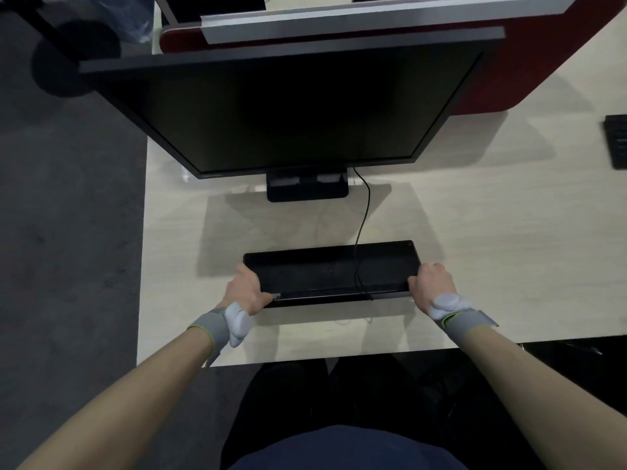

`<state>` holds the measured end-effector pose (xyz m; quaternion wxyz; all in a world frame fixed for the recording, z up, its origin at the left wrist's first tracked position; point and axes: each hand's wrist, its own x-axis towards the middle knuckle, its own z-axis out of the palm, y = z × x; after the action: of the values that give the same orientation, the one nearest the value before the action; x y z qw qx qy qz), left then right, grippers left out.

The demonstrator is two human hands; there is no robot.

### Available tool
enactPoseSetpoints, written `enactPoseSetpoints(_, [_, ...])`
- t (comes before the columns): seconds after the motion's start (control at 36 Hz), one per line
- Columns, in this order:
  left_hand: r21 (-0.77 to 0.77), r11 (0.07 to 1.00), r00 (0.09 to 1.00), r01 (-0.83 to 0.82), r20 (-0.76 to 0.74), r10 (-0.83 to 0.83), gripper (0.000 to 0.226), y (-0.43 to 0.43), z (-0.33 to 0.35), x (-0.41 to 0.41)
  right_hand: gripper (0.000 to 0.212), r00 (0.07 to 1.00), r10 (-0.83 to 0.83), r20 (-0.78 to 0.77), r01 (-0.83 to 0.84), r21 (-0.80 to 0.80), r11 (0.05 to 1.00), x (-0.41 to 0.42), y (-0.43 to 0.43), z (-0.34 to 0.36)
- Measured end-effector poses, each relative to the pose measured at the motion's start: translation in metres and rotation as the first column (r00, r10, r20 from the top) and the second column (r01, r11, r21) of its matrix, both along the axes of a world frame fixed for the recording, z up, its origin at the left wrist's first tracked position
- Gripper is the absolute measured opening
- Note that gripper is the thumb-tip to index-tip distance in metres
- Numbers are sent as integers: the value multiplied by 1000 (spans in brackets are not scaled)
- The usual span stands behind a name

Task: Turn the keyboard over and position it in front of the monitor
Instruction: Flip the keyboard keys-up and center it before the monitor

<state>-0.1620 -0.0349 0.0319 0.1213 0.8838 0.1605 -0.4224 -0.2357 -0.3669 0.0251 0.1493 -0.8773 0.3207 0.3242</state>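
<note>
A black keyboard lies on the pale wooden desk, its flat underside facing up and no keys showing. Its black cable runs over the underside and back toward the monitor. My left hand grips the keyboard's left end. My right hand grips its right end. Both wrists wear grey straps with pale pads. A large dark monitor stands behind the keyboard on a black base.
A red partition closes off the back of the desk. Another black keyboard sits at the far right edge. The desk's left edge borders grey carpet. The desk's front edge is close to my legs.
</note>
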Motion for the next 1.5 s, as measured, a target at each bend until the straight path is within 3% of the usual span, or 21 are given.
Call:
enactPoseSetpoints(0.31, [123,941,949,317,-47,-313,70,-2,-7,1,33,990,-111,81,107,60,993,-19,-13,-15])
enactPoseSetpoints(0.5, [128,881,889,456,-116,-443,36,6,-10,-1,33,986,-126,110,120,67,991,-19,-13,-19])
enactPoseSetpoints(0.67, [-48,955,954,292,-51,-295,20,22,-3,5,33,979,-117,169,105,76,992,-18,-16,-13])
enactPoseSetpoints(0.78, [-117,974,981,193,12,-193,46,36,-1,7,44,954,-128,269,85,166,982,-22,-20,-6])
enactPoseSetpoints(0.83, [-154,977,989,146,42,-141,47,40,6,8,50,953,-129,274,71,211,975,-23,-27,-4])
enactPoseSetpoints(0.94, [-286,957,996,43,-58,-62,65,66,3,18,65,966,-73,250,0,280,960,-22,-46,4])
enactPoseSetpoints(1.0, [-357,932,994,67,-60,-94,70,75,6,21,72,962,-48,268,-35,300,953,-21,-52,10])
enactPoseSetpoints(1.08, [-429,899,996,85,9,-90,70,70,24,19,62,946,-57,318,-53,328,943,-15,-58,17])
enactPoseSetpoints(1.17, [-510,860,999,-22,-34,5,67,70,25,18,44,926,-67,371,-77,359,930,-5,-66,18])
enactPoseSetpoints(1.28, [-472,881,992,-25,100,82,20,78,24,25,22,901,-75,426,-78,330,941,7,-69,12])
enactPoseSetpoints(1.33, [-479,876,984,-52,125,127,10,76,22,29,17,899,-60,434,-81,299,951,12,-67,11])
enactPoseSetpoints(1.5, [-505,851,970,-143,99,222,26,73,6,31,5,895,-218,388,57,387,920,22,-58,-5])
